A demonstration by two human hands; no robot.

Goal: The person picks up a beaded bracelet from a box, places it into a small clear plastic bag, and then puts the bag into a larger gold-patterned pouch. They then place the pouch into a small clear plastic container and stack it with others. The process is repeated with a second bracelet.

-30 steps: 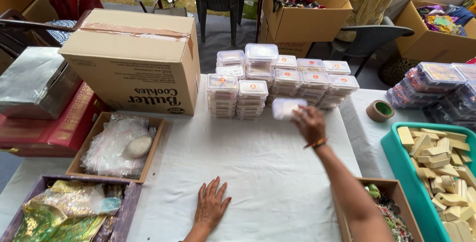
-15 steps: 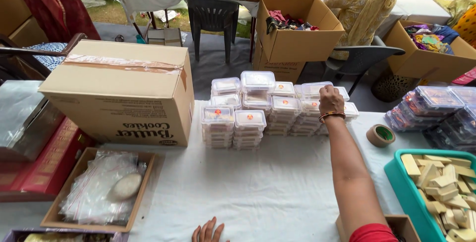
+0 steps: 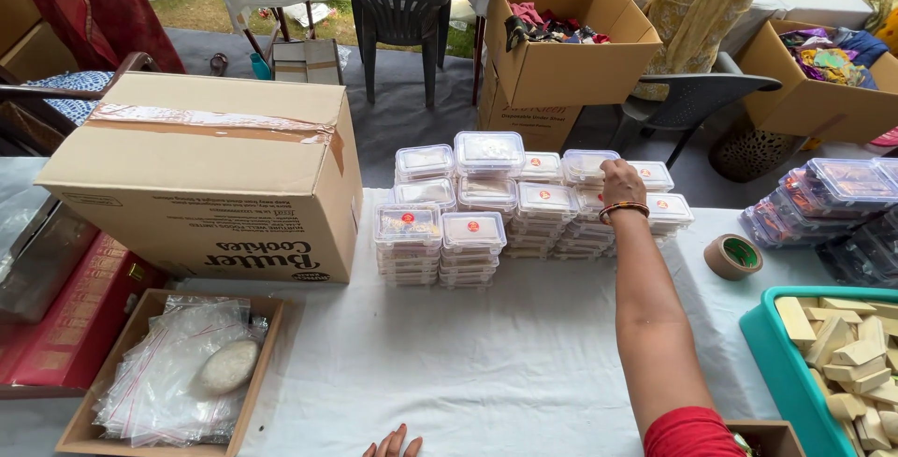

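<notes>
We have our right hand (image 3: 621,179) extended well forward over the white cloth-covered table (image 3: 524,363), resting on the stacked clear plastic lidded containers with small red round stickers (image 3: 524,204). The hand lies on top of one clear rectangular box (image 3: 589,165) in the rear row of the block, on its right half. The fingers curl down over the lid; from this view we cannot tell whether they clamp the box or merely press on it.

Relation that governs the move: the box sits directly under and slightly left of the palm, at the far end of our forearm. The forearm runs nearly straight away from us, so any lift or shift follows that line. The box's long axis runs left to right, across the forearm, parallel to the table's far edge. Its lid faces up.

Our left hand (image 3: 393,443) shows only as fingertips at the bottom edge of the view, flat on the cloth, holding nothing, well apart from the stacks. The right hand is clearly the nearer one.

A large taped brown cardboard carton (image 3: 201,176) stands just left of the stacks. A roll of brown tape (image 3: 732,256) lies to their right, near our forearm.
</notes>
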